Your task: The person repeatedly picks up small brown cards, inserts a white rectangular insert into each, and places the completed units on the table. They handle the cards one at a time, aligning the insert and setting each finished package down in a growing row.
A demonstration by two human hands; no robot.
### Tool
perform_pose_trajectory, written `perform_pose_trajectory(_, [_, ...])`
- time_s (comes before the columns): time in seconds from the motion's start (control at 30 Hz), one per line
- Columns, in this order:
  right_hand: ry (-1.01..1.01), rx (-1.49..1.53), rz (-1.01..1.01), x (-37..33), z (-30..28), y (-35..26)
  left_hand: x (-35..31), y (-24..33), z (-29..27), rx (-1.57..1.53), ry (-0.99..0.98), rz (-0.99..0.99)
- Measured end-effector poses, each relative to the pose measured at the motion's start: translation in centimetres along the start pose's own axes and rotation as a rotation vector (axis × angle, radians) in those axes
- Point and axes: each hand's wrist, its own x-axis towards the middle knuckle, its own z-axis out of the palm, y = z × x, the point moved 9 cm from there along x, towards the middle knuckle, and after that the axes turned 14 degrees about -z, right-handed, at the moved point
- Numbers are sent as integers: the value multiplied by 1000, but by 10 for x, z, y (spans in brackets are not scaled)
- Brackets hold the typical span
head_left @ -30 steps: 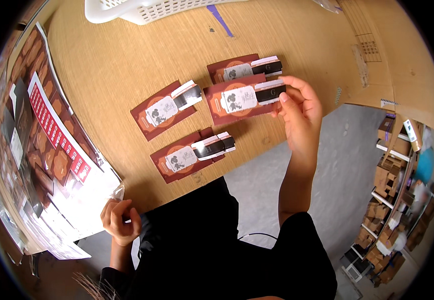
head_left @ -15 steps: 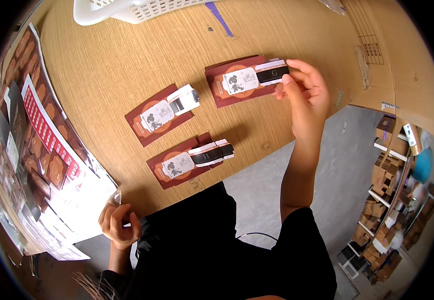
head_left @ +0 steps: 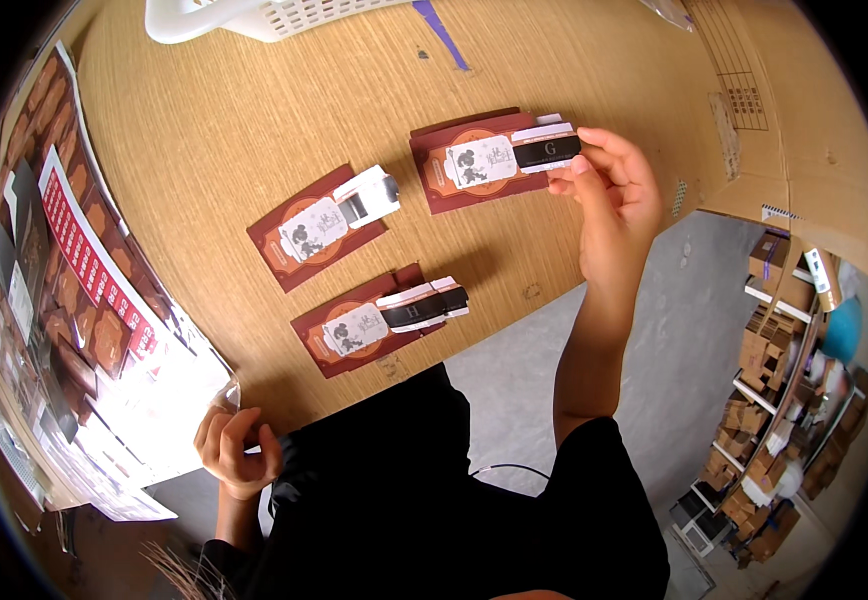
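Three dark red cardboard pieces, each with a printed white label and a raised white end, lie on the wooden table. My right hand (head_left: 619, 195) pinches the black-banded end of the far right red card (head_left: 482, 165) between thumb and fingers. Left of it lies a second red card (head_left: 309, 235) whose white folded flap (head_left: 366, 195) stands up. Nearer to me is a third red card (head_left: 349, 330) with a black band on its raised end (head_left: 424, 308). My left hand (head_left: 237, 452) rests at the table's near left edge, its fingers curled in, holding nothing that I can see.
A white plastic basket (head_left: 284, 18) stands at the far edge. Glossy printed sheets (head_left: 104, 300) cover the left side. A large cardboard sheet (head_left: 804, 130) borders the table on the right. Beyond the edge is grey floor (head_left: 674, 310) and shelving with boxes (head_left: 774, 400).
Almost nothing differs. The right hand stays on the end of the far right card, its thumb and wrist shifted slightly. The left hand stays curled in place.
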Motion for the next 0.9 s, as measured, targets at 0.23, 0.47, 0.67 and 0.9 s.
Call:
perform_pose_trajectory(0.23, [88,172,19,-12,-14,-1,-1,1,1,-3,-4,3])
perform_pose_trajectory(0.47, [166,168,111,-37,-43,-1,-1,1,3,30,-8,5])
perform_pose_trajectory(0.67, [84,-25,173,-47,-48,1,0,3,4,48,-15,16])
perform_pose_trajectory(0.9, [53,-234,144,-48,-43,-7,0,1,6,57,-19,-13])
